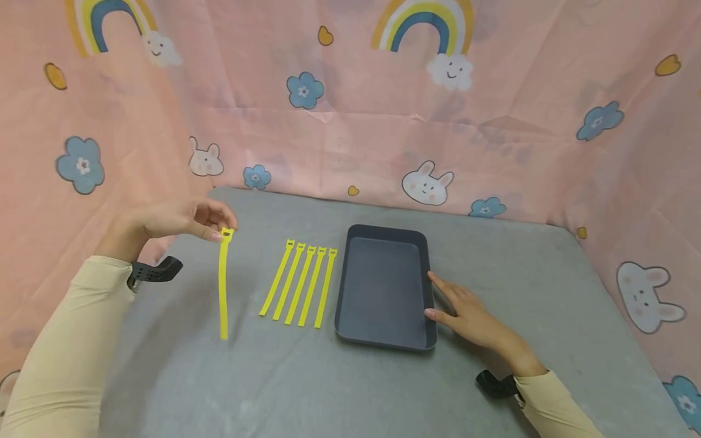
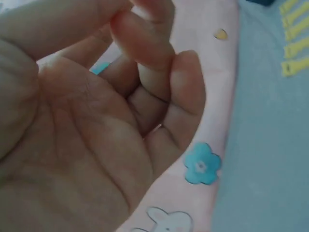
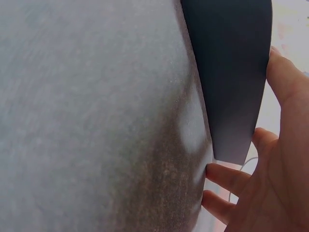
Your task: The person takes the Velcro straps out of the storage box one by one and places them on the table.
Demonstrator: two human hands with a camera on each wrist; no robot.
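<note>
In the head view my left hand pinches a yellow hook-and-loop cable tie by its slotted head, and the strap hangs straight down. The left wrist view shows that palm and its bent fingers, but the pinched tie is hidden there. Several more yellow cable ties lie side by side on the grey table, heads to the back. Right of them is a dark grey rectangular tray. At the tray's right side my right hand touches the rim with extended thumb and fingers.
A grey cloth covers the table. Behind and beside it hangs a pink curtain printed with rainbows, rabbits and flowers. Black bands sit on both wrists over cream sleeves.
</note>
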